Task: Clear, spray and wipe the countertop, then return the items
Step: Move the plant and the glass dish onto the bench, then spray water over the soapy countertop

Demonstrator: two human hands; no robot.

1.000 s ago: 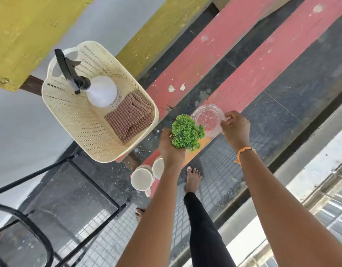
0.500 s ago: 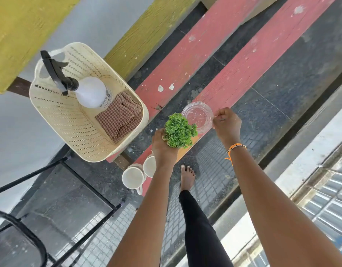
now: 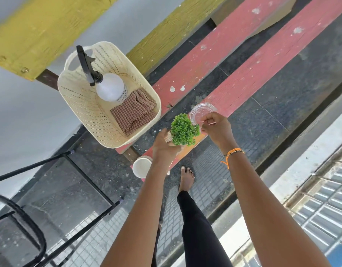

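the left hand (image 3: 164,145) grips a small potted green plant (image 3: 183,130) above the red wooden bench (image 3: 253,70). just beside it, the right hand (image 3: 216,128) pinches a clear glass jar (image 3: 199,112) by its rim. a cream basket (image 3: 81,105) on the bench holds a spray bottle (image 3: 108,87) and a checked cloth (image 3: 133,114). 1 white cup (image 3: 141,167) stands at the bench end.

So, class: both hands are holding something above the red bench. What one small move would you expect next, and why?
Probably carrying both items away from the bench: the left hand holds the small green plant, the right hand pinches the clear glass dish, while the spray bottle and checked cloth lie unused in the basket.
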